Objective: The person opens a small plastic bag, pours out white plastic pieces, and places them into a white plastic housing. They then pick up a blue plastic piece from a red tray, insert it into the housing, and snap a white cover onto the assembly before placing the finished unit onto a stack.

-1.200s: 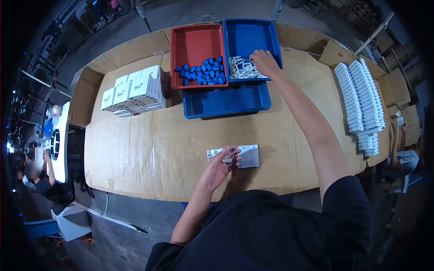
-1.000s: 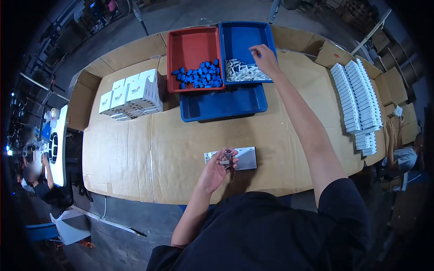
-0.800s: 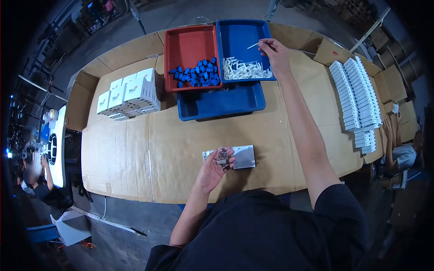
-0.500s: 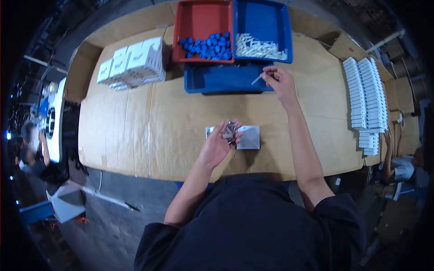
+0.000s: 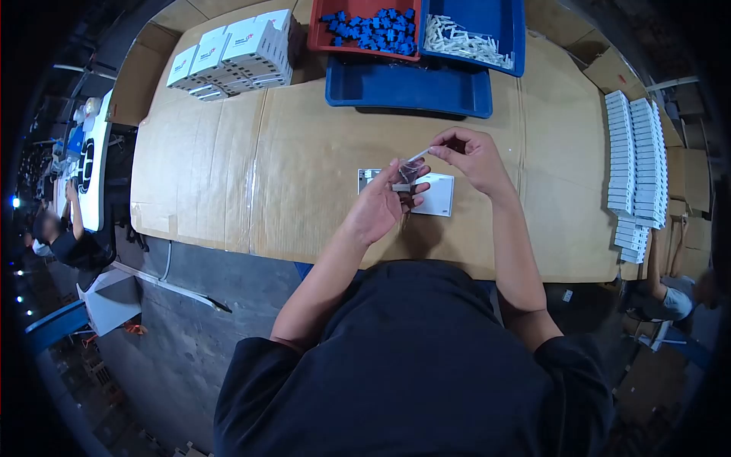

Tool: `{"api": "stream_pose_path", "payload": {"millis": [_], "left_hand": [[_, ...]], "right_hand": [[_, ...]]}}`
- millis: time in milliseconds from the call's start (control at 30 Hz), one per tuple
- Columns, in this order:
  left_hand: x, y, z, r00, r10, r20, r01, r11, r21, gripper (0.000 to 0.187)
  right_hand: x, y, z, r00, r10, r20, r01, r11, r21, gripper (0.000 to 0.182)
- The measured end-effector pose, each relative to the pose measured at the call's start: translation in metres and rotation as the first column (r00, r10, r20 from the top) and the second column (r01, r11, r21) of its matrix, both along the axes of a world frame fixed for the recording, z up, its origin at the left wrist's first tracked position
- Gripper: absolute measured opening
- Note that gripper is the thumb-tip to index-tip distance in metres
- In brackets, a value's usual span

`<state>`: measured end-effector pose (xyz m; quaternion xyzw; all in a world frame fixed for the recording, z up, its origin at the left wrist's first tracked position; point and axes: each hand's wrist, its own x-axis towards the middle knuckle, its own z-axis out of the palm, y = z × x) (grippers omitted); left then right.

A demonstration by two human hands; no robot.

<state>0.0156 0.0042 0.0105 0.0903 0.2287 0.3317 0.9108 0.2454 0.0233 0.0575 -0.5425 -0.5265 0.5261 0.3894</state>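
My left hand (image 5: 378, 206), palm up, has its fingers curled round a small clear plastic bag (image 5: 410, 170) with something pale inside. A thin white stick (image 5: 418, 156) is pinched between thumb and fingertips of my right hand (image 5: 477, 161). Its lower end is right at the top of the bag. Beneath my left hand, a flat white box (image 5: 436, 196) lies on the cardboard-covered table (image 5: 304, 175), partly hidden by the fingers.
Behind my hands sit a blue tray (image 5: 407, 90), a red tray (image 5: 364, 50) of blue plastic pieces (image 5: 373, 32) and another blue tray (image 5: 519, 46) of white sticks (image 5: 461, 39). White boxes stand stacked at left (image 5: 247, 46) and right (image 5: 636, 160). People work at both sides.
My right hand has brought the white stick down and left from beside the trays to the bag. My left hand has shifted slightly up and right. The view has tilted downward.
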Motion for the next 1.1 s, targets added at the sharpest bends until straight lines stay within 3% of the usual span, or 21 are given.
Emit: {"api": "stream_pose_path", "payload": {"millis": [167,267,367,467,567,667,767,867,900,1000,1100], "left_hand": [[-0.001,-0.005,0.001,0.999,0.0,-0.041,0.001,0.999,0.043,0.046],[-0.004,-0.007,0.001,0.999,-0.008,-0.054,0.011,0.999,0.053,0.044],[-0.005,-0.009,0.0,0.997,-0.006,-0.082,0.012,0.997,0.071,0.041],[-0.007,-0.009,0.002,0.996,0.005,-0.093,0.002,0.998,0.07,0.039],[-0.008,-0.009,0.0,0.993,0.003,-0.116,0.004,0.998,0.066,0.038],[-0.01,-0.009,-0.007,0.994,0.01,-0.109,-0.002,0.997,0.072,0.039],[-0.01,-0.009,-0.01,0.995,0.013,-0.104,-0.006,0.998,0.066,0.04],[-0.01,-0.009,-0.006,0.995,0.002,-0.097,0.004,0.998,0.062,0.04],[-0.009,-0.008,-0.001,0.996,-0.004,-0.091,0.01,0.998,0.065,0.039],[-0.005,-0.011,0.016,0.904,0.014,-0.428,0.145,0.931,0.336,0.043],[-0.003,-0.013,0.019,0.836,0.142,-0.53,0.193,0.828,0.526,0.043]], "right_hand": [[-0.007,0.008,0.015,0.978,0.203,0.046,-0.197,0.973,-0.117,0.01],[-0.012,0.017,0.018,0.897,0.4,0.188,-0.386,0.916,-0.106,0.009],[-0.017,0.021,-0.001,0.908,0.42,0.011,-0.42,0.908,0.014,0.009],[-0.02,0.024,-0.004,0.897,0.442,0.006,-0.442,0.896,0.031,0.011],[-0.021,0.024,0.001,0.889,0.458,0.022,-0.458,0.889,0.008,0.013],[-0.022,0.024,0.024,0.813,0.532,0.237,-0.543,0.839,-0.021,0.014],[-0.023,0.023,0.03,0.816,0.547,0.186,-0.532,0.837,-0.128,0.017],[-0.017,0.023,0.018,0.719,0.642,0.268,-0.669,0.743,0.013,0.017],[-0.015,0.023,0.016,0.755,0.612,0.234,-0.628,0.778,-0.012,0.017],[-0.01,0.022,0.017,0.857,0.507,0.093,-0.501,0.862,-0.079,0.015],[-0.009,0.014,0.02,0.924,0.375,-0.079,-0.382,0.919,-0.095,0.011]]}}
